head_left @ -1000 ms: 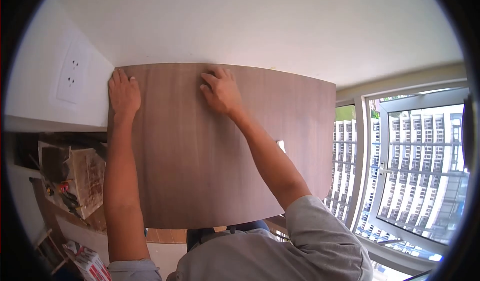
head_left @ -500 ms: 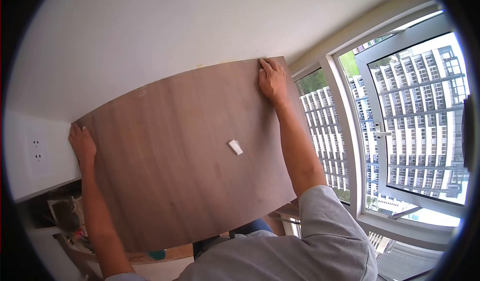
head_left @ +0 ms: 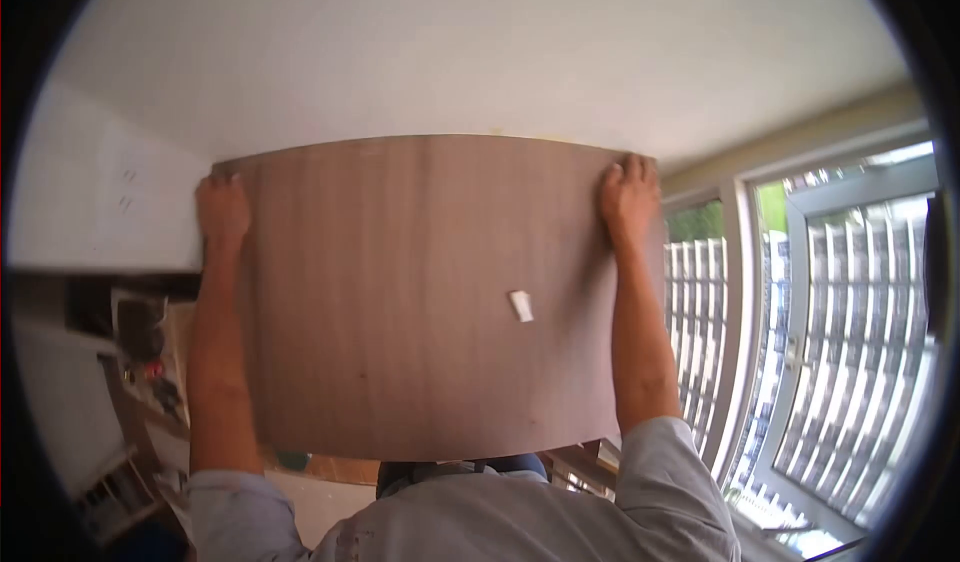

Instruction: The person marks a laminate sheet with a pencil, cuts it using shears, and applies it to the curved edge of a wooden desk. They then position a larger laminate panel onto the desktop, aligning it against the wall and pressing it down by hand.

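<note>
A wide brown wood-grain panel (head_left: 430, 282) stretches between my arms, its far edge running along the white wall. My left hand (head_left: 224, 207) grips it at the far left corner, with the fingers bent at the edge. At the far right corner my right hand (head_left: 630, 197) has its fingers curled over the edge and its thumb on the top face. A small white piece (head_left: 521, 305) lies on the panel, right of its middle.
Beyond the panel is a white wall (head_left: 440, 52), with a socket plate (head_left: 126, 190) at the left. Below that, cluttered items (head_left: 145, 327) fill a dark recess. An open window sash (head_left: 800, 212) stands on the right.
The view has turned, so the panel now looks level rather than tilted. Both hands keep their places at its far corners, and the white piece stays on top.
</note>
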